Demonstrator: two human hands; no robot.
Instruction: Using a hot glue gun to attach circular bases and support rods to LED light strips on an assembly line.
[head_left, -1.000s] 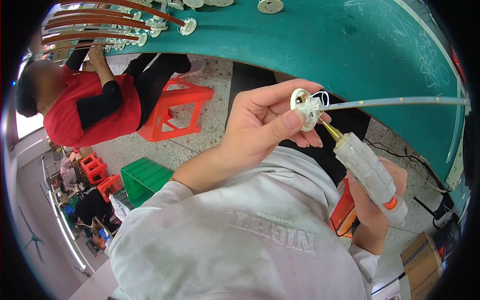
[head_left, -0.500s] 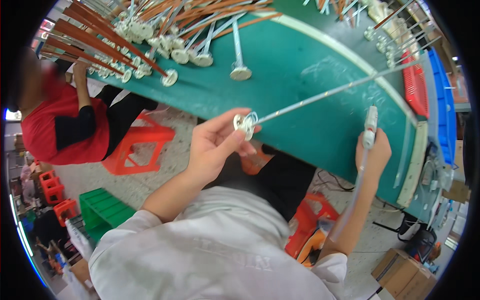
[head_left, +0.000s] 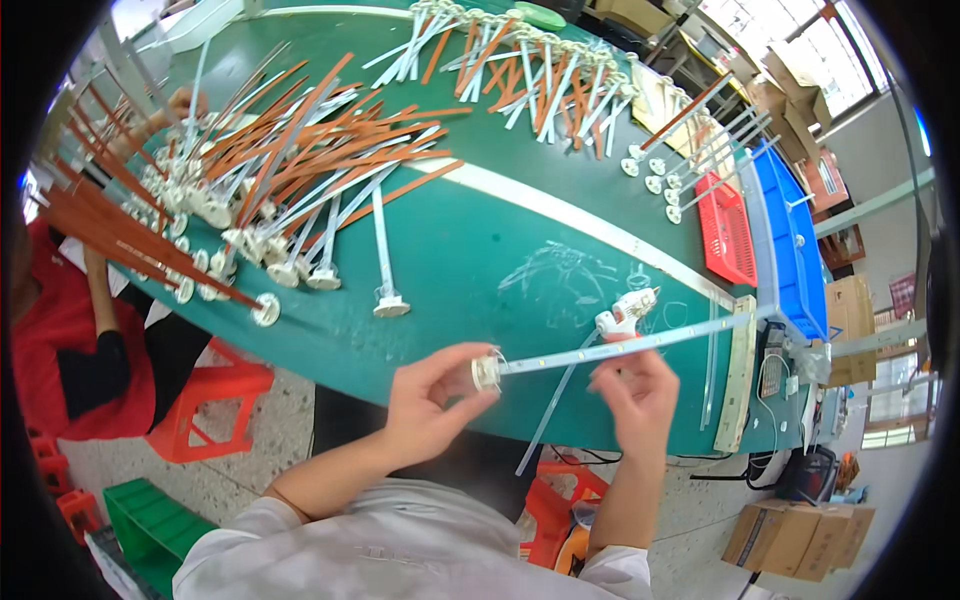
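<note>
My left hand (head_left: 432,400) grips a round white plastic base (head_left: 486,373) between thumb and fingers. From that base a long LED strip (head_left: 570,357) runs out to the right, nearly level above the table. Close under the strip is my right hand (head_left: 638,395), its thumb and fingers apart; whether a fingertip touches the strip is unclear. Just beyond it a white glue gun (head_left: 626,310) rests on the green tabletop. A long translucent glue stick (head_left: 550,415) trails from the gun's rear toward me.
Piled strips (head_left: 300,160) with round bases cover the left of the table (head_left: 450,260); one base (head_left: 392,305) stands apart. More strips (head_left: 540,80) line the far side. A red basket (head_left: 725,235) and blue tray (head_left: 790,250) stand right. A person in red (head_left: 60,350) sits left.
My right hand has let go of the glue gun, now on the table, and moved left to the strip. The strip has swung lower. The view has shifted, showing more of the table's far side.
</note>
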